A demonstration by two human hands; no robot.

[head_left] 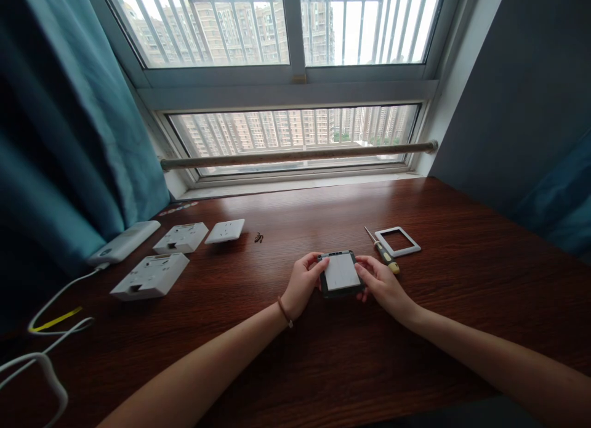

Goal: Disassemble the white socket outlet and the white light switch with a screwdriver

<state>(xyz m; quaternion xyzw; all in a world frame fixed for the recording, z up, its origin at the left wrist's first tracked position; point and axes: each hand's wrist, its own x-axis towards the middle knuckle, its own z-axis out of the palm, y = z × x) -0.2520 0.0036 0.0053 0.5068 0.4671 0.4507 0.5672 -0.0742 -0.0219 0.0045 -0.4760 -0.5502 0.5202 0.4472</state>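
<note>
Both hands hold a wall switch (342, 273), which has a flat white panel set in a dark grey body. My left hand (303, 281) grips its left edge with the thumb on the white face. On the opposite edge, my right hand (382, 286) is closed with its thumb at the border of the panel. The underside and the fingertips beneath are hidden. Just beyond my right hand lie a screwdriver (381, 250) with a grey and yellow handle and a white square frame (410, 250), the two close together or touching.
On the left lie a white socket plate (225, 231), two white mounting boxes (181, 238) and several small screws (259, 237). A white power strip (124, 242) with its cable (55, 333) rests by the curtain (83, 126). Behind the wooden table (295, 218) is a window with a rail (300, 157).
</note>
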